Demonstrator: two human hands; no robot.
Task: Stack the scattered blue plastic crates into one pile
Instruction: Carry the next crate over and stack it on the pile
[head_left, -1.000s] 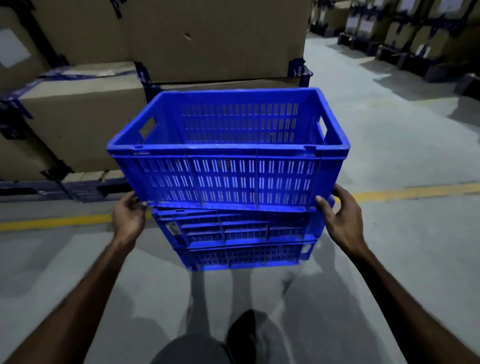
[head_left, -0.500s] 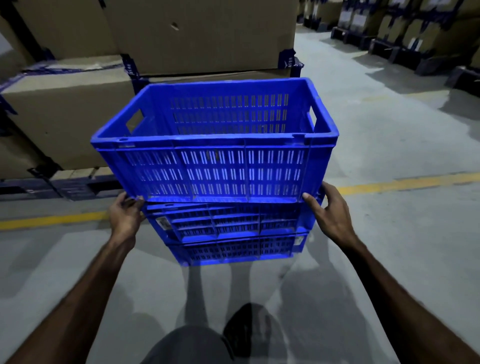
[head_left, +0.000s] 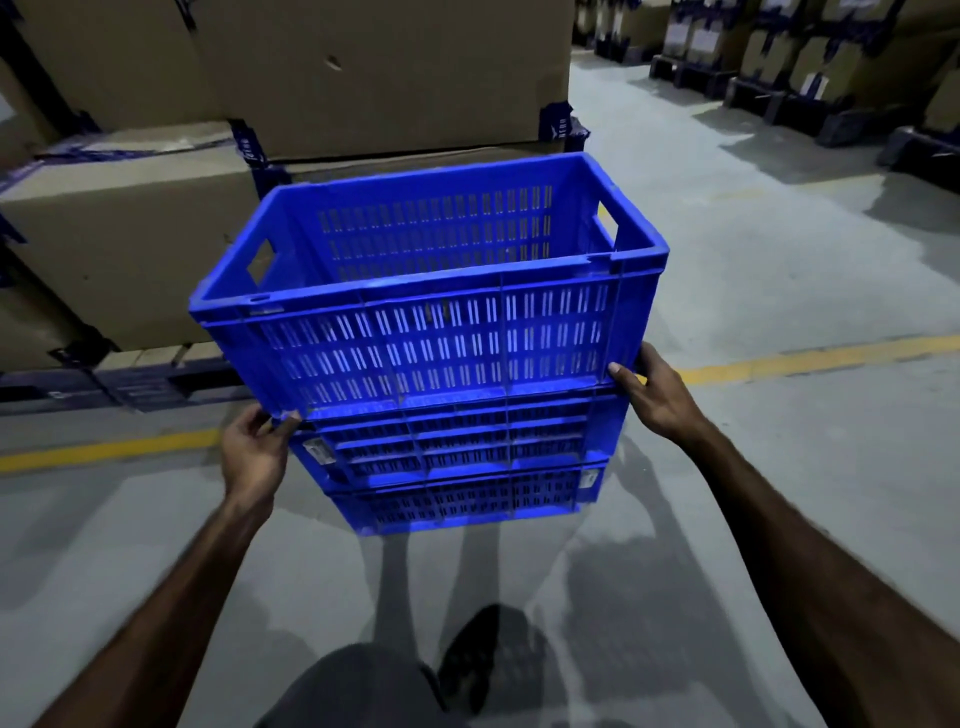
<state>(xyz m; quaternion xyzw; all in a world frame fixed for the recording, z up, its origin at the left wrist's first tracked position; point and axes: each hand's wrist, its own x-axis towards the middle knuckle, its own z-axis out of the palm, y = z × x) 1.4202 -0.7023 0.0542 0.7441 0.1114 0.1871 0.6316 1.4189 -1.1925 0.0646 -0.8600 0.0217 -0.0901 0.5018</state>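
A pile of three blue slotted plastic crates hangs in front of me above the grey floor. The top crate (head_left: 426, 332) is empty and tilts slightly, its right side higher. Under it sit a middle crate (head_left: 457, 441) and a bottom crate (head_left: 467, 501), both nested. My left hand (head_left: 254, 452) grips the lower left corner of the top crate, at the middle crate's rim. My right hand (head_left: 657, 395) holds the lower right corner at the same level, fingers wrapped behind the side.
Large cardboard boxes (head_left: 130, 244) on dark pallets stand close behind the pile at left. A yellow floor line (head_left: 810, 356) runs across. More palletised boxes (head_left: 810, 67) line the far right. My shoe (head_left: 467, 660) shows below.
The pile has drifted toward the middle of the view and turned slightly, its right end now higher. Both hands keep their hold at the same corners.
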